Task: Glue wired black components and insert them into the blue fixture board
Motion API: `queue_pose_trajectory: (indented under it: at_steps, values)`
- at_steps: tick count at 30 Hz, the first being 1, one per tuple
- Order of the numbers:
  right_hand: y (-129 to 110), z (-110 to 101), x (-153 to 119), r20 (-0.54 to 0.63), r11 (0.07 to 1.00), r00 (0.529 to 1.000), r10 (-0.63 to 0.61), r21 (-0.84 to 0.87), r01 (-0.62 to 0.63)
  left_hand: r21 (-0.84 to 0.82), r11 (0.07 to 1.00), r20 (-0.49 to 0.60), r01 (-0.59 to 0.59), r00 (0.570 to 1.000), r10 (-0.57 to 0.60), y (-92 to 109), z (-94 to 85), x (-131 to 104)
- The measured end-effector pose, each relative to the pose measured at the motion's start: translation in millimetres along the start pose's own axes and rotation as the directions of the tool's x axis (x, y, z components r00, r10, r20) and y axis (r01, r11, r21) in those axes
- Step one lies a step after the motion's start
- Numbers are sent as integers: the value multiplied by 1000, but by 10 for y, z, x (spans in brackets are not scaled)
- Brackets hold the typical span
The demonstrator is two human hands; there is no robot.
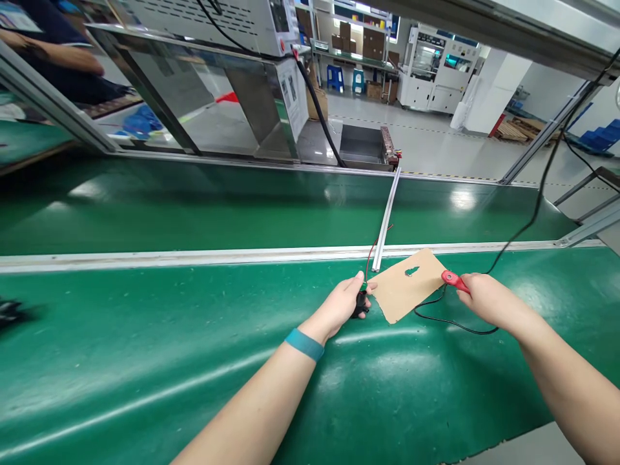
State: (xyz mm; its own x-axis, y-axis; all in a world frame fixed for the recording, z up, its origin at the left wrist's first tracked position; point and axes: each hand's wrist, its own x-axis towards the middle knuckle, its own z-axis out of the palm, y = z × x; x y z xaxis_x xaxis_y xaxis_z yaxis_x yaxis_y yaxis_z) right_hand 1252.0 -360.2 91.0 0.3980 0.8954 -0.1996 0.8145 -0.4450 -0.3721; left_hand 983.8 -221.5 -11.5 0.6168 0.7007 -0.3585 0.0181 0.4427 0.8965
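Observation:
My left hand (345,298) is closed around a small black part (360,305) with a bit of green at its top. A thin red wire (369,255) runs up from it. Beside those fingers a piece of brown cardboard (404,294) lies on the green work surface, with a ragged hole in it. At the cardboard's right edge, my right hand (487,298) grips a red tool (454,280) with a round metal spot near its tip; its kind cannot be made out. A thin black cable (455,320) loops on the surface below it.
A pale metal strip (387,219) lies across the white rail (194,259) behind the cardboard. At the far left edge is a blurred black object (13,312). A metal frame post (547,135) stands at the right. Another person's arm (62,57) shows at upper left.

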Motion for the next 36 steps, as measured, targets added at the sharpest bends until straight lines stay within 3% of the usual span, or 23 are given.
queue_pose_trajectory:
  at_steps: [5, 12, 18, 23, 27, 30, 33, 36]
  values:
    - [154, -57, -150, -101, 948, 995, -24, 315, 55, -31, 999, 4, -8, 1000, 8, -17, -4, 4]
    - [224, 173, -273, -53, 632, 994, -93, 769, 101, -52, 999, 6, -14, 1000, 14, -14, -13, 1]
    - [181, 255, -309, -32, 396, 991, -133, 915, 82, -114, 993, -11, -21, 1000, 20, -23, -29, -24]
    - [-24, 388, -405, 56, 302, 972, -228, 953, 16, -230, 971, -95, -67, 994, 46, -12, -139, -228]
    - [-336, 558, -511, 155, 291, 929, -336, 955, -54, -310, 948, -138, -77, 990, 35, 19, -327, -626]
    - [-625, 703, -639, 227, 421, 879, -419, 907, -34, -405, 911, -207, -78, 978, -9, -18, -511, -1055]
    - [-910, 895, -797, 201, 599, 869, -453, 791, 129, -455, 886, -303, -86, 951, -63, -140, -676, -1505]
    - [-1174, 1115, -940, 126, 667, 815, -566, 651, 363, -492, 866, -378, -94, 919, -115, -313, -779, -1872]
